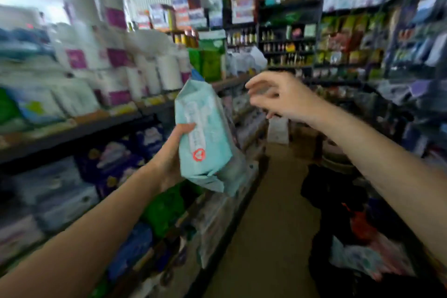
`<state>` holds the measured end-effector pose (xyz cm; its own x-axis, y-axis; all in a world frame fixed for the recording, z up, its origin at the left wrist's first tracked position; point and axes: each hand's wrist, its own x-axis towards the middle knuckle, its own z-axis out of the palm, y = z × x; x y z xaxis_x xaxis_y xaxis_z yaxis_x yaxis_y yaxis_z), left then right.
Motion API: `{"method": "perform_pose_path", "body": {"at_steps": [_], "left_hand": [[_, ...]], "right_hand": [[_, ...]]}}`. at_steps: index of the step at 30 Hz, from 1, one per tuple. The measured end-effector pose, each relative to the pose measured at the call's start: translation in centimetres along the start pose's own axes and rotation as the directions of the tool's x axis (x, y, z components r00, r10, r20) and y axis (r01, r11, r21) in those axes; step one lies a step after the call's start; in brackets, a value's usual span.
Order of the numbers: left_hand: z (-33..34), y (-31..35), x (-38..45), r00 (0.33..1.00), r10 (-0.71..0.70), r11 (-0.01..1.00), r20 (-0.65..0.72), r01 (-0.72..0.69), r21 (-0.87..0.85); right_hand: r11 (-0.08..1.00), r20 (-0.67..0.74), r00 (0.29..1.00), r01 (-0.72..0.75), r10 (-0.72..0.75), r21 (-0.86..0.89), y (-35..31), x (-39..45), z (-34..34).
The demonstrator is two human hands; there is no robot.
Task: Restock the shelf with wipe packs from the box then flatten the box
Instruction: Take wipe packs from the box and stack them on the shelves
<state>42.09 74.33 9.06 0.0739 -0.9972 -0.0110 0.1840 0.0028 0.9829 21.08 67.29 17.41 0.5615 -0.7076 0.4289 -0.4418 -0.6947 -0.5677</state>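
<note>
teal wipe pack point(205, 138) upright in left hand point(169, 159) grip

Your pack point(205, 133) is soft plastic film, smooth and faintly glossy. The shelf point(72, 136) looks dark, matt metal.

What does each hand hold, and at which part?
The left hand grips the turquoise wipe pack at its lower left edge. The right hand holds nothing.

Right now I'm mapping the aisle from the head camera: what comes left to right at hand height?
Paper roll stacks → left hand → wipe pack it grips → right hand, holding nothing → dark right-side shelving.
</note>
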Motion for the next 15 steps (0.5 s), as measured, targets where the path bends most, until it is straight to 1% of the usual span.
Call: {"method": "perform_pose_path", "body": {"at_steps": [1,2,3,4,5,6,7,8,9,11,12,13,15], "left_hand": [[-2.8,1.7,-1.2,0.998,0.033,0.999,-0.063,-0.034,-0.026],[-5.2,3.5,-2.6,0.992,0.063,0.997,-0.107,-0.067,-0.036],[-7.5,5.0,-3.7,0.987,0.094,0.995,-0.13,-0.096,-0.005],[-9.7,6.5,-5.1,0.981,0.123,0.992,-0.149,-0.118,0.044],[-11.8,7.7,-6.2,0.977,0.151,0.986,-0.15,-0.139,0.092],[-13.3,8.9,-7.6,0.974,0.158,0.984,-0.163,-0.142,0.109],[-14.7,9.9,-8.7,0.976,0.155,0.983,-0.151,-0.138,0.118],[-16.5,10.9,-9.5,0.975,0.16,0.981,-0.155,-0.139,0.136],[-18.1,11.8,-10.5,0.968,0.168,0.976,-0.184,-0.138,0.166],[-21.4,13.7,-12.3,0.95,0.153,0.962,-0.271,-0.08,0.262],[-22.6,14.7,-13.4,0.949,0.128,0.949,-0.289,-0.032,0.313],[-23.2,15.9,-14.5,0.956,0.11,0.929,-0.273,-0.002,0.369],[-23.9,18.4,-16.6,0.963,0.14,0.856,-0.232,0.0,0.517]], "right_hand": [[0.942,0.032,0.992,0.129,-0.125,-0.31,-1.4,0.6,1.4],[0.808,0.078,0.959,0.271,-0.271,-0.523,-2.7,1.0,3.0],[0.654,0.125,0.895,0.401,-0.427,-0.641,-4.2,1.5,4.6],[0.507,0.164,0.82,0.482,-0.548,-0.715,-5.6,2.4,6.2],[0.406,0.18,0.764,0.508,-0.62,-0.759,-7.0,3.6,7.7],[0.36,0.17,0.727,0.511,-0.665,-0.78,-8.5,4.9,9.1],[0.346,0.146,0.686,0.525,-0.713,-0.778,-10.3,6.0,10.5],[0.332,0.122,0.624,0.559,-0.772,-0.76,-12.4,7.0,11.9],[0.299,0.11,0.544,0.606,-0.832,-0.737,-14.6,7.7,13.2],[0.194,0.114,0.382,0.677,-0.917,-0.71,-18.4,8.6,15.4],[0.156,0.112,0.329,0.686,-0.938,-0.711,-19.8,9.1,16.3],[0.131,0.111,0.3,0.68,-0.947,-0.721,-20.9,9.7,17.0],[0.084,0.127,0.276,0.643,-0.953,-0.762,-22.8,11.5,18.5]]}}
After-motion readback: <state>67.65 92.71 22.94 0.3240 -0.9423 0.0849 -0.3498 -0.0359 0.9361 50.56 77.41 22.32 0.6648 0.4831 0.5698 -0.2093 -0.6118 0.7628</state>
